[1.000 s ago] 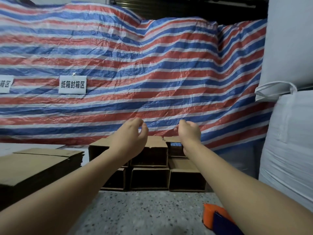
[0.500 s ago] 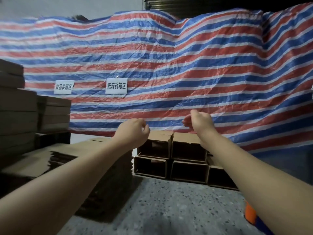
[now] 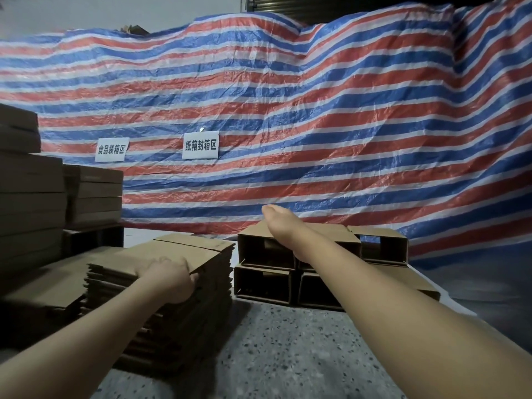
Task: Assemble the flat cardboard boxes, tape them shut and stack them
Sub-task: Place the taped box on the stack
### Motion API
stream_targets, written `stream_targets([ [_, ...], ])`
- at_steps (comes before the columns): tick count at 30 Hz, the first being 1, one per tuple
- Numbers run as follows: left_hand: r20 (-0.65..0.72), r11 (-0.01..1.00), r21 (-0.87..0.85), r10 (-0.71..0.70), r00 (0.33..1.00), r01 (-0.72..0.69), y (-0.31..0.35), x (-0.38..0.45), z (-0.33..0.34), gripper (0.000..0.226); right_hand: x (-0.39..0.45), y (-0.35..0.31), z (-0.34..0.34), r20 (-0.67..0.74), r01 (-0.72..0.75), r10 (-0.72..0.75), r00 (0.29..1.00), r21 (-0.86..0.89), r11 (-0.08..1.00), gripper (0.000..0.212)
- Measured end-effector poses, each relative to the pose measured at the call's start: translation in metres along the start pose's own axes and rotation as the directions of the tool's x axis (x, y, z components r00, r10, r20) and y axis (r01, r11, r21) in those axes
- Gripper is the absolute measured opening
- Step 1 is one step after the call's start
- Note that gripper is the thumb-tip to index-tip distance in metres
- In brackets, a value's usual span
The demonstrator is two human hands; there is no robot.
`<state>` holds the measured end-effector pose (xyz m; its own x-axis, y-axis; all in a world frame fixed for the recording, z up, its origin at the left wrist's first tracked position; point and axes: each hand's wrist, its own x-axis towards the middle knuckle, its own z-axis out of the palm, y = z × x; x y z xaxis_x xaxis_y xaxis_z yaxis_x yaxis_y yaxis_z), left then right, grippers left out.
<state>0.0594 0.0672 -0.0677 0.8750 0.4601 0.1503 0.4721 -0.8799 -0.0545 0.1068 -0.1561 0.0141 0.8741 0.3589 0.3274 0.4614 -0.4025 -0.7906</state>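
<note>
Striped tarpaulin [image 3: 316, 116] is hung behind a speckled floor [image 3: 288, 355]. Flat cardboard boxes [image 3: 184, 254] are stacked left, their top sheet grasped by the left hand [image 3: 169, 279]; assembled boxes [image 3: 264, 251] are stacked centre, beneath the right hand [image 3: 280, 223], whose grip cannot be told

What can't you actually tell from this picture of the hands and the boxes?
- Left hand on the stack of flat boxes, head view: its fingertips curl over the top sheet's edge, so the grip underneath is hidden.
- Right hand: seen from behind, its fingers are out of sight.
- Open boxes: the right arm covers the middle ones, and their insides are too dark to see.
- No tape shows anywhere.
</note>
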Motion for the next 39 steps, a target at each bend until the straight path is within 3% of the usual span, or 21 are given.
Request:
stream_targets([
  [5,-0.092,0.999,0.022,0.032,0.995,-0.030,0.005,-0.014,-0.002,0.050,0.001,0.013,0.005,0.013,-0.025,0.026,1.000,-0.072,0.997,0.055],
  [9,-0.295,0.989,-0.037,0.125,0.947,-0.142,0.000,-0.028,-0.015,0.034,0.004,0.022,0.007,0.005,-0.024,0.024,1.000,-0.086,0.996,0.054],
  [11,-0.488,0.983,0.019,0.169,0.856,-0.183,-0.004,-0.040,-0.031,0.025,0.007,0.024,0.006,-0.002,-0.015,0.015,1.000,-0.089,0.996,0.055],
  [13,-0.667,0.972,0.066,0.210,0.714,-0.223,-0.008,-0.054,-0.050,0.024,0.012,0.024,0.003,-0.009,0.001,-0.002,1.000,-0.087,0.996,0.060],
  [17,-0.832,0.920,0.005,0.221,0.509,-0.392,-0.017,-0.070,-0.090,0.025,0.023,0.014,-0.007,-0.071,0.026,-0.027,0.997,-0.017,1.000,0.079],
  [20,-0.856,0.844,-0.073,0.220,0.468,-0.531,-0.019,-0.078,-0.115,0.023,0.031,0.002,-0.018,-0.164,0.054,-0.026,0.986,0.169,0.984,0.084],
  [23,-0.878,0.746,-0.126,0.223,0.424,-0.654,-0.018,-0.082,-0.129,0.022,0.033,-0.008,-0.032,-0.277,0.099,-0.016,0.961,0.288,0.953,0.076],
  [25,-0.879,0.696,-0.179,0.203,0.431,-0.695,-0.016,-0.082,-0.135,0.021,0.029,-0.011,-0.044,-0.324,0.123,-0.004,0.946,0.347,0.930,0.067],
  [29,-0.844,0.626,-0.320,0.153,0.514,-0.712,-0.008,-0.076,-0.149,0.020,0.016,-0.013,-0.073,-0.428,0.194,-0.008,0.904,0.392,0.899,0.045],
  [31,-0.825,0.545,-0.433,0.080,0.559,-0.717,-0.002,-0.073,-0.156,0.019,0.007,-0.017,-0.087,-0.450,0.202,-0.012,0.893,0.376,0.905,0.050],
  [34,-0.752,0.367,-0.640,-0.122,0.647,-0.675,0.017,-0.063,-0.159,0.034,-0.006,-0.020,-0.107,-0.461,0.169,0.028,0.887,0.382,0.909,0.058],
  [36,-0.636,0.194,-0.771,-0.222,0.739,-0.606,0.035,-0.057,-0.155,0.046,-0.015,-0.017,-0.119,-0.454,0.128,0.069,0.889,0.391,0.912,0.057],
  [39,-0.409,-0.075,-0.899,-0.205,0.889,-0.431,0.066,-0.048,-0.140,0.049,-0.030,-0.007,-0.135,-0.433,0.066,0.120,0.893,0.391,0.918,0.042],
])
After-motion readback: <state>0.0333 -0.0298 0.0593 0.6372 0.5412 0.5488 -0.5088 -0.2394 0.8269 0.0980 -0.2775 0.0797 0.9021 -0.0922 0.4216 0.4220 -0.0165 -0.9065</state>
